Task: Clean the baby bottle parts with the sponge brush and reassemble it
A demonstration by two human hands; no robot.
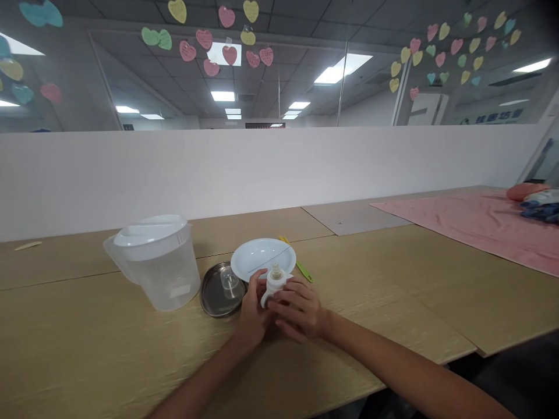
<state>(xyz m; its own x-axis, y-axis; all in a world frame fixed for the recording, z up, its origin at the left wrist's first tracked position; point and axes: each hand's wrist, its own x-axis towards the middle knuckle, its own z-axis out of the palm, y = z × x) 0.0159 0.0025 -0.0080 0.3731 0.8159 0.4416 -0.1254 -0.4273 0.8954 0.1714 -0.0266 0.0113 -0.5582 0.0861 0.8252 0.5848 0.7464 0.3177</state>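
Observation:
Both hands are around a baby bottle (276, 281) with a clear teat on top and a white collar and handle. My left hand (254, 302) grips it from the left side, its thumb and fingers curled around. From the right, my right hand (301, 308) wraps its fingers over the bottle's front. The lower part of the bottle is hidden by my fingers. Just behind it stands a white bowl (248, 250). A round metal dish (212, 297) lies left of my left hand, with a clear plastic cap (230, 280) in it.
A clear lidded pitcher (168, 273) stands at the left. A green-handled tool (304, 271) lies partly behind the bowl. Pink cloth (471, 224) covers the table's right part, with folded fabric (541, 203) on it. A white partition (262, 174) runs along the back.

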